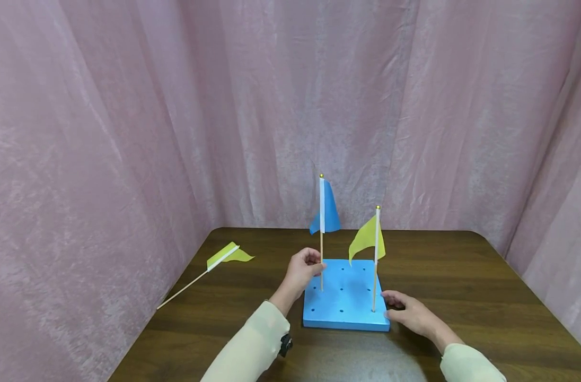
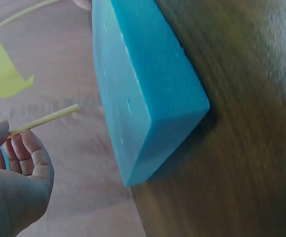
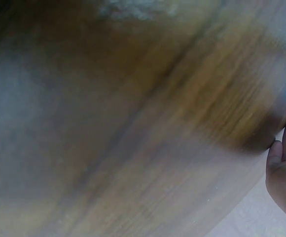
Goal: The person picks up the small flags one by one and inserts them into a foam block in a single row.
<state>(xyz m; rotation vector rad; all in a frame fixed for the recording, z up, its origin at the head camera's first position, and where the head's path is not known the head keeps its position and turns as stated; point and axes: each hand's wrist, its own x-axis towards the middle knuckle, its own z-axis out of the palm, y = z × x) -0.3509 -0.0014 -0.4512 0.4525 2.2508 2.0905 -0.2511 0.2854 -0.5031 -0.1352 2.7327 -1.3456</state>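
My left hand [image 1: 300, 270] pinches the wooden stick of a blue flag [image 1: 332, 212] between thumb and fingers, holding it upright over the left part of a blue board with holes [image 1: 346, 321]. In the left wrist view, the bare lower end of the stick [image 2: 59, 114] shows below the fingers, apart from the board's holed face. A yellow flag [image 1: 368, 237] stands upright in the board's front right hole. At the board's right edge, my right hand [image 1: 414, 314] rests with its fingertips against the side, fingers loosely bent.
Another yellow flag [image 1: 221, 258] lies on the brown wooden table [image 1: 214, 339] to the left, its stick pointing toward the front left. Pink curtains [image 1: 290, 106] hang behind the table and on both sides.
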